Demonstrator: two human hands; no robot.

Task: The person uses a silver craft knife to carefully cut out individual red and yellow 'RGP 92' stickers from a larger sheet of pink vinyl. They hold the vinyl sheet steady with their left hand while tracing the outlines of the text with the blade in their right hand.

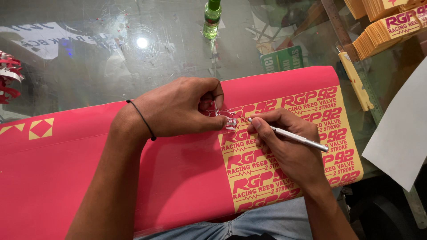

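Observation:
A long red vinyl sheet lies across a glass table, and its right part carries a yellow block of repeated red sticker lettering. My left hand is closed, pinching a small curled scrap of peeled red-and-silver vinyl just above the sheet. My right hand grips a slim silver craft knife like a pen, with its tip touching the sheet right beside the scrap. A thin black band circles my left wrist.
A green bottle stands on the glass table behind the sheet. Stacks of yellow sticker sheets sit at the top right, with a metal ruler, a yellow cutter and white paper. Red vinyl scraps lie far left.

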